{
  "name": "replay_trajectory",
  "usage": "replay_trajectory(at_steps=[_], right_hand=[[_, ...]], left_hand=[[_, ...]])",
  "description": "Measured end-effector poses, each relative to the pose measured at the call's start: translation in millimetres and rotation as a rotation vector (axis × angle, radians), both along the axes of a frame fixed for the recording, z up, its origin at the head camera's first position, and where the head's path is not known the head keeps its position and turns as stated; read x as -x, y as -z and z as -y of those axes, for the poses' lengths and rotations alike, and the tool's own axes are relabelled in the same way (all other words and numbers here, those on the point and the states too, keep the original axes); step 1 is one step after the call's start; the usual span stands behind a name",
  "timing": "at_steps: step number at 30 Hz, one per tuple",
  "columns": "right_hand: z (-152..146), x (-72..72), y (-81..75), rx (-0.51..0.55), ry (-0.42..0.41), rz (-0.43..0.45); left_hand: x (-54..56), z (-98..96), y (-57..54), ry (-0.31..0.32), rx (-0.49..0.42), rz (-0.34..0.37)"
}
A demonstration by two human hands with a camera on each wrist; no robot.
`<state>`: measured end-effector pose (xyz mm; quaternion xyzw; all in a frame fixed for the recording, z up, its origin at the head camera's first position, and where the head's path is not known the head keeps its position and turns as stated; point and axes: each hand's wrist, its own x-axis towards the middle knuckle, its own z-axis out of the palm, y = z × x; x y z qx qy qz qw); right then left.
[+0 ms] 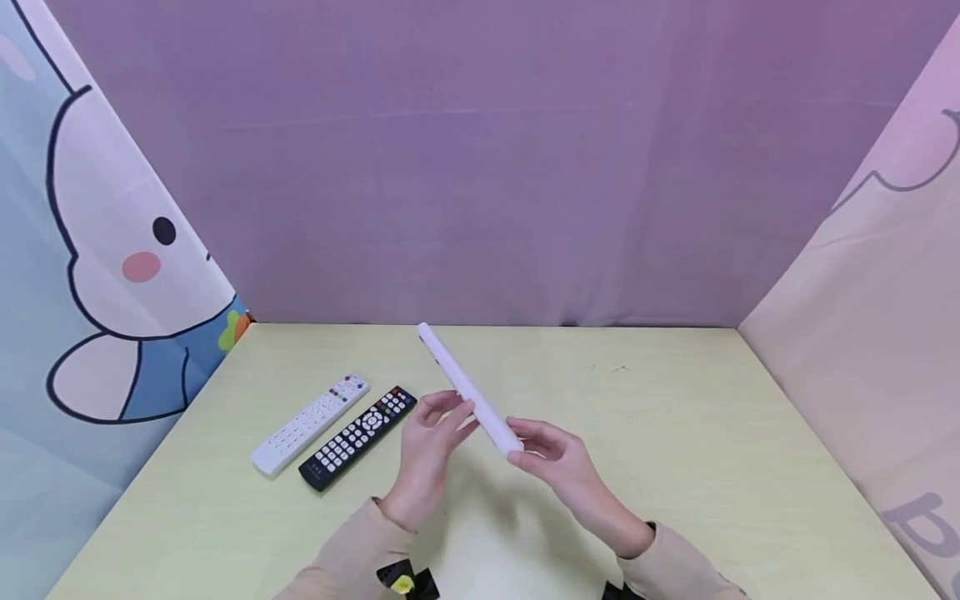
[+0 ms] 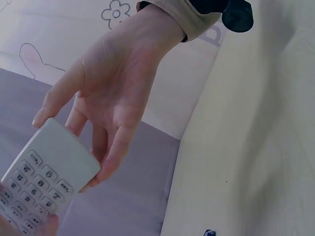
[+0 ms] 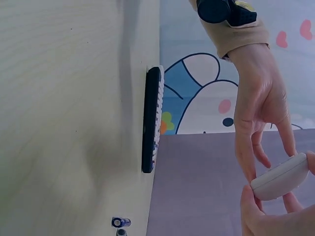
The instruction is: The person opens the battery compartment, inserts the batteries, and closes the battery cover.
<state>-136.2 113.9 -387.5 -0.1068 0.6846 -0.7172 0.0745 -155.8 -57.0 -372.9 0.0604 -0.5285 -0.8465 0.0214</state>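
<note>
Above the table, a white remote control (image 1: 470, 393) is held tilted between both hands, its narrow side toward the head camera. My left hand (image 1: 427, 454) pinches it near the middle, thumb on one side and fingers on the other. At its near end, my right hand (image 1: 566, 471) grips it between thumb and fingers. The left wrist view shows grey-white buttons on the face of this remote (image 2: 64, 147), with the right hand (image 2: 115, 83) at its blank end. Seen from the right wrist, its rounded end (image 3: 280, 181) lies between both hands' fingers.
Left of the hands, a black remote control (image 1: 358, 437) and a second white remote control (image 1: 309, 425) lie side by side on the pale table (image 1: 712, 467). A purple cloth (image 1: 480, 167) rises behind the table, with printed cloths (image 1: 112, 275) along both sides.
</note>
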Motion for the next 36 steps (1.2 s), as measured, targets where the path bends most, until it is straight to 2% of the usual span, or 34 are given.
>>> replay_trajectory(at_steps=[8,17,20,23,28,31,36], right_hand=[[-0.9,-3.2,4.1,-0.020,0.011,-0.055],[-3.1,-9.0,4.2,-0.144,0.049,-0.136],[-4.0,-9.9,5.0,-0.198,0.073,-0.194],[-4.5,-10.4,8.1,-0.292,0.109,-0.336],[-5.1,-10.2,13.2,-0.418,0.187,-0.627],[-6.0,-8.2,16.8,-0.449,0.219,-0.771],[-8.3,-2.6,22.9,-0.457,0.222,-0.928]], left_hand=[[3.3,11.5,-8.0,-0.029,-0.005,-0.013],[4.5,21.7,-15.1,-0.057,-0.065,-0.006],[4.9,23.7,-17.3,-0.058,-0.082,0.001],[4.5,25.1,-19.3,-0.046,-0.089,0.005],[3.3,26.5,-21.4,-0.017,-0.086,0.011],[3.1,27.2,-21.5,-0.003,-0.081,0.020],[3.2,27.9,-20.8,0.006,-0.075,0.038]])
